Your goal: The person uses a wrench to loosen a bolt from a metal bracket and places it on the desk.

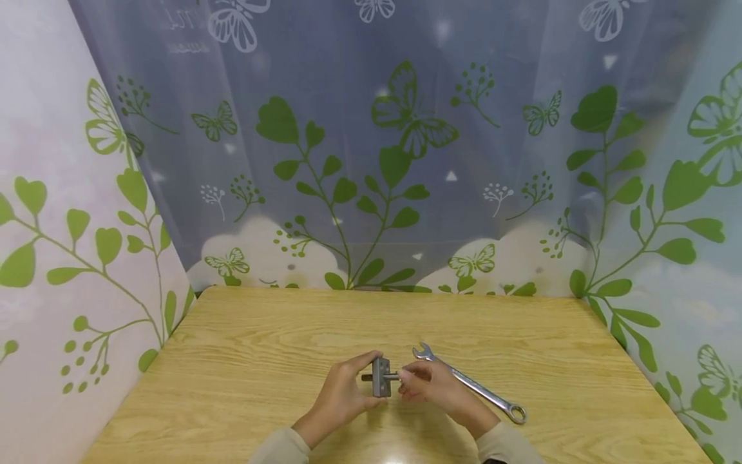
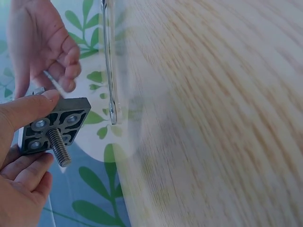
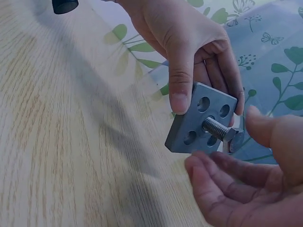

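Note:
A grey square metal plate with several holes is gripped by its edges between the thumb and fingers of my left hand. A threaded hex bolt passes through its middle; the threaded end sticks out of the recessed face. Close around the bolt's head, my right hand has its thumb and fingers spread apart. In the right wrist view a gap shows between the thumb and the bolt head. A silver combination wrench lies on the table beside and partly behind my right hand.
The light wood-grain table extends under both hands. Printed curtains with leaves and butterflies hang behind and at both sides. A dark cylindrical thing shows at the top left of the right wrist view.

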`<state>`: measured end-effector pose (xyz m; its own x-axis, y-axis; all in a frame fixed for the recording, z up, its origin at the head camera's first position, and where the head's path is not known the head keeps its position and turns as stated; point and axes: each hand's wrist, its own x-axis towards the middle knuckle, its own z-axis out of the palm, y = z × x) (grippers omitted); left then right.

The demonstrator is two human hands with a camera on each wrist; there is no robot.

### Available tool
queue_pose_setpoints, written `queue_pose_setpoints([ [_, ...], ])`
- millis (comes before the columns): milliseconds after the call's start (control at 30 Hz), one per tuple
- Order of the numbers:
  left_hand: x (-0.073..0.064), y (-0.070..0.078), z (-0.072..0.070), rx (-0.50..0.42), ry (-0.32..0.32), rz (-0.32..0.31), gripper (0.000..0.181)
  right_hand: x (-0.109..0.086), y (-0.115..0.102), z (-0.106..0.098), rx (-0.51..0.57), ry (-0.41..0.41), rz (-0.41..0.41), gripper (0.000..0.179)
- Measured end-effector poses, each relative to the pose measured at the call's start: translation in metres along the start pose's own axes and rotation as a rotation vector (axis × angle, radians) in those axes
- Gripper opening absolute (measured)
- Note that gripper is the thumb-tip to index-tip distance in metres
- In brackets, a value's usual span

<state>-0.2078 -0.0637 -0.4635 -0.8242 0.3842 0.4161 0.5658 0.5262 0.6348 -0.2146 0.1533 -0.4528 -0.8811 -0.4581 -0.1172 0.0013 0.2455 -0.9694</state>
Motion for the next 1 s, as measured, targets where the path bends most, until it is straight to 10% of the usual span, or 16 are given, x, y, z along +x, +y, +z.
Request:
queue_pose_setpoints([
  [367,-0.0002,0.0003,0.0008,0.01,0.002,0.013,0.069,0.0041,-0.0018,0.0049,0.12,-0.008,0.137,0.052],
  [1000,-0.0008,-0.0003,-0.0014,0.017,-0.012,0.011,0.07,0.0039,-0.0035,0.0065,-0.06,0.171,-0.074,0.029],
])
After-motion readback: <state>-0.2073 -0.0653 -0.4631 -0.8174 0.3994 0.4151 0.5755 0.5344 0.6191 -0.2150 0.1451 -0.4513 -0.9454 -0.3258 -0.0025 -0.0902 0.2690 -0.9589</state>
